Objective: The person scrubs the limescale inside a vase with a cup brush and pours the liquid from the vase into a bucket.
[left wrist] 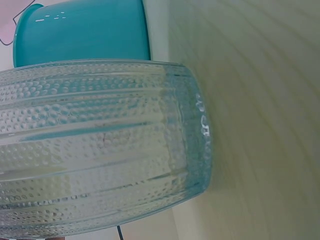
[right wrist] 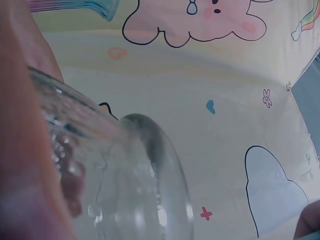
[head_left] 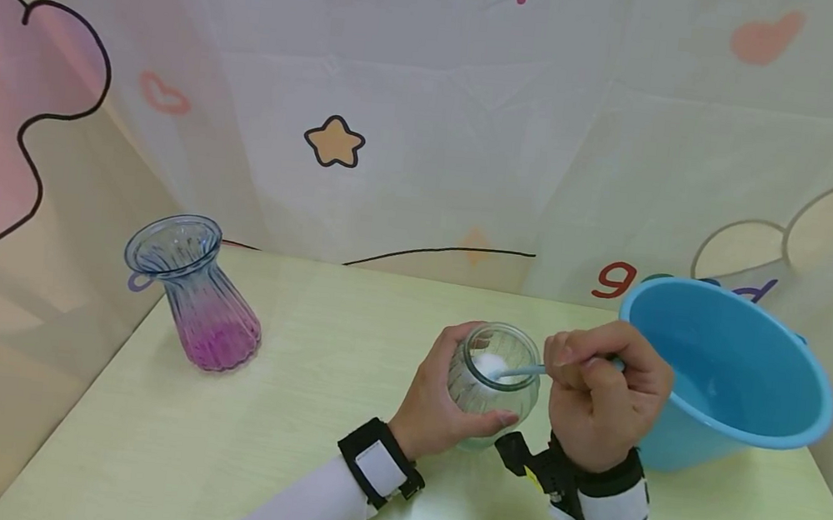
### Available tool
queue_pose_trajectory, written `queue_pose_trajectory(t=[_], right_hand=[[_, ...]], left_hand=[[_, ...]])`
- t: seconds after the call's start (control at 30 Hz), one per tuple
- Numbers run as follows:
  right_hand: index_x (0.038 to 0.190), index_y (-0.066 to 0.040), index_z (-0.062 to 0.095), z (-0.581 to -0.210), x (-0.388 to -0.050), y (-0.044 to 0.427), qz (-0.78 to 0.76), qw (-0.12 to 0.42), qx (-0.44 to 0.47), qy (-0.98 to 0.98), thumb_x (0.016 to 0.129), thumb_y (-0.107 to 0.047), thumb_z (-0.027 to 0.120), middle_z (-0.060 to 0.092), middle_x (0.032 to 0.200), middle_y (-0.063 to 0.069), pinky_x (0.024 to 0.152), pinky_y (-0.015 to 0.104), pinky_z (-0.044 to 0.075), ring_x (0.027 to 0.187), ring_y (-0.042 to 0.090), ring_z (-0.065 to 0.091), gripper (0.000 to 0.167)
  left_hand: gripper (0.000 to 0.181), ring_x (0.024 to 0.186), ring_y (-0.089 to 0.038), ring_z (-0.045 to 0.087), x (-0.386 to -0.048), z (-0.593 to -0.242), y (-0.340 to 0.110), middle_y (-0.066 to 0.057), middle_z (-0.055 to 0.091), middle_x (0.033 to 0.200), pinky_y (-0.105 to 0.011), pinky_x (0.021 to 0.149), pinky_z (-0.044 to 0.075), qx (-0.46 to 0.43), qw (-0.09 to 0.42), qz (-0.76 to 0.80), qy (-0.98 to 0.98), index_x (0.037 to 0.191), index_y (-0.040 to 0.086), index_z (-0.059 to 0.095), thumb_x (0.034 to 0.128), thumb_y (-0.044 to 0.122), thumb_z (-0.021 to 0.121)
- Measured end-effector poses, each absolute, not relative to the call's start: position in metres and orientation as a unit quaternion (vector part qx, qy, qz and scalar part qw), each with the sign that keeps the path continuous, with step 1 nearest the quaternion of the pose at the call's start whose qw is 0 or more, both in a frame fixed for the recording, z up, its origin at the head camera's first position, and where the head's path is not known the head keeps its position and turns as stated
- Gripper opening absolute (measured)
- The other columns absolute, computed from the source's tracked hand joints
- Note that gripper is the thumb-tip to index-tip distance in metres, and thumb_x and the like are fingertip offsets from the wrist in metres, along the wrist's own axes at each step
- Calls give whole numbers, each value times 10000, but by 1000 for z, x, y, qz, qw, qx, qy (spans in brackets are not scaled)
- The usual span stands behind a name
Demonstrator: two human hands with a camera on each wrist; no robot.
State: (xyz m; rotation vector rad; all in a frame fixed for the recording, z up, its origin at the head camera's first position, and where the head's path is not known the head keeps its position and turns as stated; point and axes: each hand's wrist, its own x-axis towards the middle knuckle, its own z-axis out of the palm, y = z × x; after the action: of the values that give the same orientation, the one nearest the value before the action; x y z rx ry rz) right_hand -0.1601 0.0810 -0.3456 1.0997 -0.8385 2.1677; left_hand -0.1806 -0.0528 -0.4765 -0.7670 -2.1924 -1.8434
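Note:
My left hand grips a clear ribbed glass jar around its side, with the thumb across the near face. The jar's mouth faces up toward the head camera. In the left wrist view, the dimpled wall of the jar fills much of the picture. My right hand holds a thin light blue handle with curled fingers. Its far part passes over the rim into the jar, where a white rounded mass shows; its exact kind cannot be told. The jar's rim is close by in the right wrist view.
A blue bucket stands right of my right hand. At the left of the pale wooden table stands a glass vase, bluish above and pink below. A cloth printed with drawings hangs behind the table.

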Motion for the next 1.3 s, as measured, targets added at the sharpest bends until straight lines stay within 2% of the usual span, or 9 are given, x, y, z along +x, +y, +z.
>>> queue_pose_trajectory(t=[0.3,0.6,1.0,1.3], right_hand=[[686,146,544,-344,-151,79,802,321,378,-334,760,161,186,270,493,68,446,234,177,440,130,207,366],[689,141,557,-344,-152,76,783,348,366,-363,766,176,213,346,509,95,444,220,193,446,129,225,355],[690,122,565,-359,-168,77,754,331,332,-461,779,193,285,399,516,77,380,225,199,415,128,263,303],[670,71,642,-363,-172,79,690,330,269,-585,762,162,390,544,572,55,383,219,209,445,97,325,283]], left_hand=[[953,1262,-164,560,-180,-477,-52,-23,557,1442,-393,1056,508,-258,89,-619,-737,1485,251,390,709,216,942],[961,1255,-160,562,-181,-477,-52,-11,549,1448,-388,1054,512,-258,88,-617,-738,1490,256,380,713,223,944],[970,1252,-247,582,-181,-477,-53,-49,559,1436,-385,1040,518,-267,94,-624,-728,1496,240,375,713,202,945],[956,1226,-267,581,-182,-479,-53,-73,558,1417,-353,1015,523,-260,86,-627,-730,1492,248,378,719,204,940]])
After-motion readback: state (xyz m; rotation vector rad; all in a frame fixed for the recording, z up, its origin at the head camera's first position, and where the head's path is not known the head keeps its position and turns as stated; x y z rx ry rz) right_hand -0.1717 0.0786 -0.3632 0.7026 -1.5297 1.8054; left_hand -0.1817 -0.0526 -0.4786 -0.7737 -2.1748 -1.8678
